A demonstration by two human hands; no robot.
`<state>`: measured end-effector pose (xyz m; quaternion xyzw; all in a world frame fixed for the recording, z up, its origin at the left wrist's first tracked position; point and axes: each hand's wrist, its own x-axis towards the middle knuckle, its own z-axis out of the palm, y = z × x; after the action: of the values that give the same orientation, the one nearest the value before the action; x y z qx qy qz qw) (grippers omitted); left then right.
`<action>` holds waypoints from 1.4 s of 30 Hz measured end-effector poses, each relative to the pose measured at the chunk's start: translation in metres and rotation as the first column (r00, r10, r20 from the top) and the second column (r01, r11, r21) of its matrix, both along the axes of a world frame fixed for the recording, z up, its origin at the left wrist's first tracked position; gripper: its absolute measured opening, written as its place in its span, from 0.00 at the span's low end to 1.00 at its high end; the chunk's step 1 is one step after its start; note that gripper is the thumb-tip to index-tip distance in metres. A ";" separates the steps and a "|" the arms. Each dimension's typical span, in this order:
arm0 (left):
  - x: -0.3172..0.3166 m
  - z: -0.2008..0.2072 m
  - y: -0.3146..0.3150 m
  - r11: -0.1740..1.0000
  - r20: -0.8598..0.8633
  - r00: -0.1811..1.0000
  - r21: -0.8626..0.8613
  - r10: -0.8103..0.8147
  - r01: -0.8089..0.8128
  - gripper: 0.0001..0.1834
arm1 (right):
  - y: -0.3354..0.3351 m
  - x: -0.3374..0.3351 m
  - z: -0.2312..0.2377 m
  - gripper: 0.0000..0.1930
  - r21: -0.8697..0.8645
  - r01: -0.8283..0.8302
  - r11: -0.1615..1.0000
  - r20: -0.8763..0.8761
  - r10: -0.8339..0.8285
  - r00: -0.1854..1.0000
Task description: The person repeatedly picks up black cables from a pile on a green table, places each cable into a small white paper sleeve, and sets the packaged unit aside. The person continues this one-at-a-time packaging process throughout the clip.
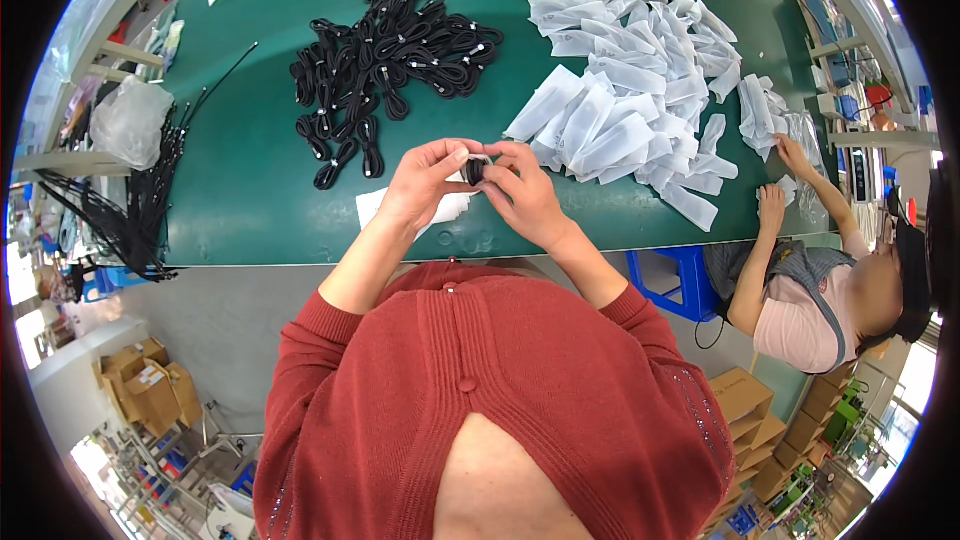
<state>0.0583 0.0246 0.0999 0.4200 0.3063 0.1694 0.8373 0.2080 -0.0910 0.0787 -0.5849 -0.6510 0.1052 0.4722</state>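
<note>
A small black coiled cable [474,172] sits between my two hands, close to the table's front edge. My left hand [428,180] is closed, its thumb and fingers pinching the whitish edge of what looks like a frosted bag around the coil. From the other side my right hand [524,194] grips the cable coil with bent fingers, which partly hide it. Flat white bags [372,208] lie under my left hand. Beyond it is a heap of bundled black cables [385,50]. Filled frosted bags [630,90] are piled to the right.
Long loose black cables [150,190] hang over the left end of the green table [250,215], by a clear plastic bag [132,122]. At the right, a co-worker [810,320] handles more bags [760,110]. A blue stool [675,280] stands below the table edge.
</note>
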 end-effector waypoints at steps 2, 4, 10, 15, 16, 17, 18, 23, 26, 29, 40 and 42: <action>0.000 -0.002 0.001 1.000 -0.007 1.000 -0.024 -0.012 0.012 0.17 | -0.001 0.003 -0.001 0.13 -0.005 -0.018 1.000 0.051 0.019 0.999; -0.001 0.000 0.000 1.000 -0.017 1.000 -0.016 -0.006 0.005 0.17 | -0.001 0.006 0.009 0.13 0.005 -0.049 0.999 0.082 0.048 0.995; 0.001 -0.005 -0.001 0.996 -0.047 0.999 0.083 0.022 -0.018 0.14 | 0.001 0.023 0.027 0.13 -0.113 -0.133 0.985 0.145 0.149 0.978; -0.005 -0.021 0.000 0.964 -0.053 0.993 0.250 0.105 -0.089 0.10 | 0.005 0.048 0.036 0.11 -0.054 0.000 0.999 0.078 0.005 0.997; -0.012 -0.035 0.002 0.935 -0.105 0.987 0.347 0.123 -0.080 0.09 | 0.004 0.056 0.038 0.11 -0.040 0.046 0.998 0.093 -0.042 0.995; -0.019 -0.046 0.004 0.896 -0.154 0.977 0.440 0.146 -0.064 0.08 | 0.002 0.065 0.038 0.11 -0.025 0.091 0.996 0.106 -0.088 0.990; -0.025 -0.051 0.004 0.844 -0.241 0.959 0.537 0.149 0.004 0.08 | -0.003 0.078 0.037 0.10 -0.039 0.221 0.974 0.132 -0.215 0.968; -0.052 -0.075 -0.008 0.448 -0.461 0.874 0.821 0.152 0.355 0.13 | 0.000 0.107 0.043 0.13 0.169 0.706 0.688 0.343 -0.712 0.612; -0.054 -0.091 -0.012 0.246 -0.441 0.893 0.879 0.087 0.409 0.17 | 0.020 0.086 0.007 0.23 0.025 0.536 0.844 0.522 -0.468 0.713; -0.054 -0.095 -0.013 0.152 -0.473 0.878 0.875 0.075 0.459 0.19 | 0.031 0.053 -0.027 0.26 -0.163 0.346 0.924 0.583 -0.193 0.789; -0.057 -0.106 -0.016 0.146 -0.416 0.897 0.906 0.149 0.396 0.13 | 0.031 0.134 -0.088 0.26 -0.274 0.647 0.712 0.769 -0.242 0.592; -0.058 -0.112 -0.015 0.110 -0.401 0.900 0.915 0.167 0.388 0.11 | 0.050 0.122 -0.072 0.26 -0.225 0.774 0.592 0.839 -0.286 0.463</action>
<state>-0.0001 0.0094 -0.0118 0.9141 0.2497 0.1717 0.2693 0.3303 -0.0412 0.0069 -0.8697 -0.4813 -0.1059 -0.0264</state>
